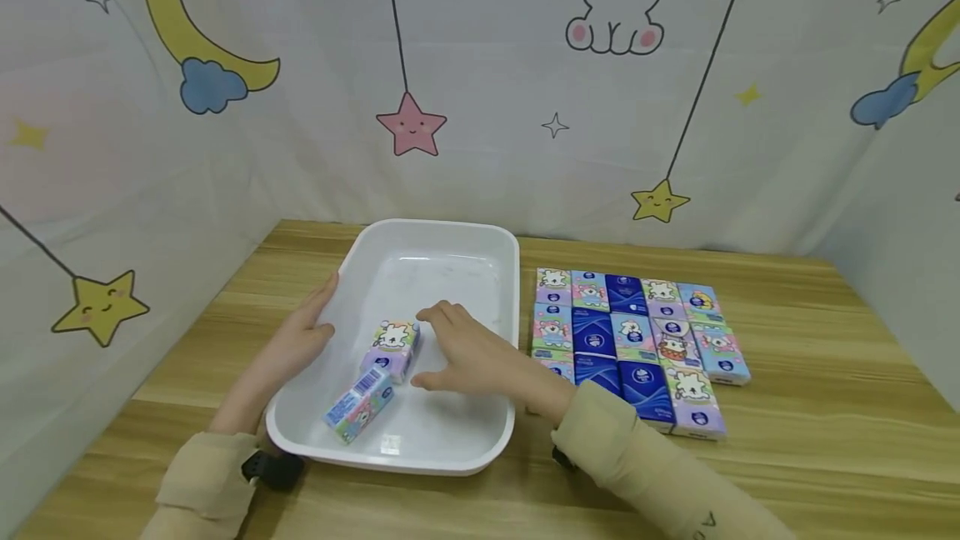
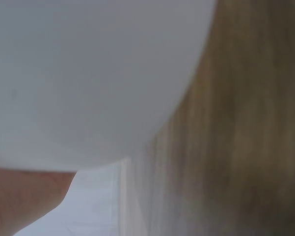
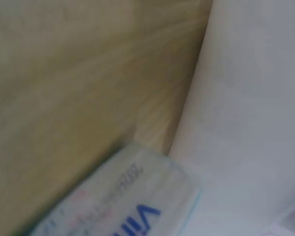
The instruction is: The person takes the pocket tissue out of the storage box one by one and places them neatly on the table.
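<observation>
A white plastic tray (image 1: 450, 440) sits on the table, and my left hand (image 1: 300, 336) holds its left side, thumb over the rim and fingers along the outside. Inside lie two small tissue packs. One pack (image 1: 393, 338), with a white cartoon animal, lies face up; the other pack (image 1: 360, 404), blue and pink, rests on its side, its barcode showing, against the first. Over the tray my right hand (image 1: 468, 352) holds nothing, its thumb and fingers spread to the right of the packs. In the left wrist view, the tray's outer wall (image 2: 88, 73) covers much of the picture.
Right of the tray, several tissue packs (image 1: 592, 332) lie side by side in rows, some dark blue, others pastel. The right wrist view shows one pack's printed end (image 3: 147, 196) beside the tray wall. A printed curtain (image 1: 495, 182) hangs behind the wooden table (image 1: 810, 357).
</observation>
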`<state>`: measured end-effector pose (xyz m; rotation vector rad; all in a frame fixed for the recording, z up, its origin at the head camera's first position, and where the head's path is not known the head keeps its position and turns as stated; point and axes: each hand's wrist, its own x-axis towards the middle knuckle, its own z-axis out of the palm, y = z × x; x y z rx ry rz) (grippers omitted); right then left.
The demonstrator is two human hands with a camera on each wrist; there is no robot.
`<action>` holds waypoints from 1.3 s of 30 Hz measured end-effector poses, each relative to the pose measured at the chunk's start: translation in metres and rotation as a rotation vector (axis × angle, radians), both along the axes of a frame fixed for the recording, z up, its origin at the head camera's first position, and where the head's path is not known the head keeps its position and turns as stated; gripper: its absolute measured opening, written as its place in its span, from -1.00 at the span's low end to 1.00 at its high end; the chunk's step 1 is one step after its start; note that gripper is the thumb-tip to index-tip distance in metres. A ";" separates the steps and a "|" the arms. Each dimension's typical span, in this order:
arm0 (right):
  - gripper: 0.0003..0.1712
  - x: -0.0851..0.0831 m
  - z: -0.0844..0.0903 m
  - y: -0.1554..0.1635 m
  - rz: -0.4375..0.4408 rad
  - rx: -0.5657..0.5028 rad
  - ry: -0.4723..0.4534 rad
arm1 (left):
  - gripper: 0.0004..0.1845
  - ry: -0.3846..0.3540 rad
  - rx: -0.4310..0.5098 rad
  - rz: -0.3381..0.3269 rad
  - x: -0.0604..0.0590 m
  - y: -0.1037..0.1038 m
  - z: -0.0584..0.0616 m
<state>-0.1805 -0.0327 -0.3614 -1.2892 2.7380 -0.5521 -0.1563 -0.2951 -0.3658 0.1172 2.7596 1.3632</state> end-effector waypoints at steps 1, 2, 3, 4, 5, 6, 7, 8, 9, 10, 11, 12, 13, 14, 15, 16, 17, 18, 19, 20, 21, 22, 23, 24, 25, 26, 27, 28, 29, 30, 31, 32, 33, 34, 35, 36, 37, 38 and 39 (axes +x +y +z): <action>-0.08 -0.001 0.000 -0.002 -0.002 0.002 0.001 | -0.21 0.001 -0.003 0.001 0.000 -0.001 0.000; -0.06 -0.002 -0.001 -0.003 -0.004 0.008 0.005 | -0.21 0.002 -0.006 0.001 0.000 -0.001 0.000; -0.04 -0.004 -0.002 -0.005 -0.007 0.015 0.013 | -0.21 0.003 -0.009 0.002 0.000 -0.002 0.000; -0.02 -0.005 -0.002 -0.007 -0.014 0.023 0.016 | -0.21 0.004 -0.012 0.002 0.000 -0.002 0.000; 0.01 -0.005 -0.003 -0.009 -0.019 0.033 0.020 | -0.21 0.005 -0.017 0.003 0.000 -0.003 0.000; 0.03 -0.006 -0.003 -0.011 -0.025 0.040 0.021 | -0.21 0.007 -0.020 0.003 0.000 -0.003 0.000; 0.05 -0.007 -0.004 -0.013 -0.031 0.045 0.018 | -0.21 0.006 -0.022 0.002 0.000 -0.003 -0.001; 0.07 -0.008 -0.005 -0.015 -0.038 0.051 0.008 | -0.21 0.006 -0.023 0.003 0.000 -0.003 -0.001; 0.09 -0.008 -0.006 -0.018 -0.043 0.059 -0.002 | -0.21 0.005 -0.023 0.003 0.000 -0.003 -0.001; 0.10 -0.009 -0.007 -0.020 -0.047 0.068 -0.017 | -0.21 0.003 -0.023 0.002 0.000 -0.003 -0.001; 0.12 -0.009 -0.008 -0.022 -0.049 0.077 -0.026 | -0.21 0.000 -0.021 0.003 0.000 -0.003 -0.002; 0.13 -0.009 -0.009 -0.024 -0.051 0.083 -0.033 | -0.21 -0.002 -0.018 0.003 0.000 -0.003 -0.002; 0.14 -0.009 -0.010 -0.026 -0.054 0.092 -0.039 | -0.21 -0.003 -0.015 0.002 0.000 -0.004 -0.003; 0.15 -0.009 -0.010 -0.027 -0.054 0.098 -0.043 | -0.21 -0.001 -0.014 0.001 0.000 -0.003 -0.003; 0.16 -0.009 -0.010 -0.029 -0.051 0.106 -0.043 | -0.21 0.002 -0.013 0.000 0.000 -0.003 -0.003; 0.16 -0.009 -0.010 -0.030 -0.049 0.112 -0.040 | -0.20 0.005 -0.012 -0.002 0.000 -0.004 -0.003; 0.17 -0.009 -0.010 -0.032 -0.046 0.119 -0.031 | -0.20 0.009 -0.011 -0.004 0.000 -0.004 -0.002; 0.17 -0.010 -0.010 -0.033 -0.043 0.126 -0.026 | -0.20 0.012 -0.012 -0.005 0.000 -0.004 -0.002; 0.16 -0.010 -0.010 -0.035 -0.041 0.134 -0.022 | -0.20 0.015 -0.015 -0.005 0.000 -0.004 -0.001; 0.16 -0.011 -0.009 -0.037 -0.039 0.141 -0.021 | -0.20 0.016 -0.017 -0.006 0.000 -0.005 -0.001; 0.15 -0.011 -0.010 -0.039 -0.040 0.147 -0.021 | -0.20 0.016 -0.018 -0.005 0.000 -0.005 -0.001; 0.14 -0.011 -0.010 -0.042 -0.041 0.151 -0.022 | -0.21 0.016 -0.017 -0.006 0.000 -0.005 -0.001; 0.13 -0.011 -0.010 -0.043 -0.042 0.154 -0.022 | -0.21 0.015 -0.017 -0.005 0.000 -0.005 -0.001; 0.12 -0.011 -0.009 -0.045 -0.043 0.156 -0.025 | -0.21 0.015 -0.018 -0.006 0.000 -0.004 0.000; 0.11 -0.011 -0.009 -0.046 -0.045 0.157 -0.028 | -0.21 0.015 -0.016 -0.007 0.000 -0.004 0.000; 0.10 -0.011 -0.009 -0.047 -0.045 0.159 -0.030 | -0.21 0.015 -0.015 -0.008 0.000 -0.003 0.000; 0.09 -0.011 -0.009 -0.047 -0.043 0.162 -0.029 | -0.21 0.015 -0.013 -0.009 0.000 -0.003 0.000; 0.08 -0.011 -0.010 -0.048 -0.041 0.166 -0.023 | -0.21 0.015 -0.012 -0.009 0.000 -0.003 0.000; 0.07 -0.011 -0.010 -0.048 -0.040 0.169 -0.019 | -0.21 0.015 -0.013 -0.009 0.000 -0.003 0.000; 0.07 -0.011 -0.010 -0.048 -0.040 0.171 -0.016 | -0.21 0.017 -0.014 -0.009 -0.001 -0.003 0.000; 0.07 -0.011 -0.010 -0.048 -0.038 0.170 -0.013 | -0.21 0.019 -0.015 -0.008 -0.001 -0.003 0.000; 0.06 -0.012 -0.010 -0.047 -0.034 0.172 -0.010 | -0.21 0.021 -0.017 -0.007 -0.001 -0.003 0.000; 0.06 -0.012 -0.010 -0.047 -0.031 0.172 -0.010 | -0.21 0.022 -0.019 -0.006 -0.001 -0.003 0.000; 0.06 -0.012 -0.010 -0.047 -0.027 0.172 -0.011 | -0.21 0.025 -0.021 -0.006 -0.002 -0.003 0.000; 0.05 -0.012 -0.010 -0.046 -0.024 0.173 -0.012 | -0.21 0.025 -0.022 -0.007 -0.002 -0.003 0.000; 0.05 -0.012 -0.009 -0.045 -0.022 0.177 -0.013 | -0.20 0.025 -0.024 -0.007 -0.002 -0.003 -0.001; 0.05 -0.012 -0.009 -0.045 -0.019 0.181 -0.015 | -0.20 0.026 -0.023 -0.009 -0.002 -0.003 -0.001; 0.05 -0.011 -0.008 -0.044 -0.017 0.183 -0.019 | -0.20 0.026 -0.023 -0.009 -0.002 -0.003 -0.001; 0.05 -0.011 -0.007 -0.043 -0.015 0.188 -0.020 | -0.20 0.026 -0.024 -0.010 -0.002 -0.003 -0.001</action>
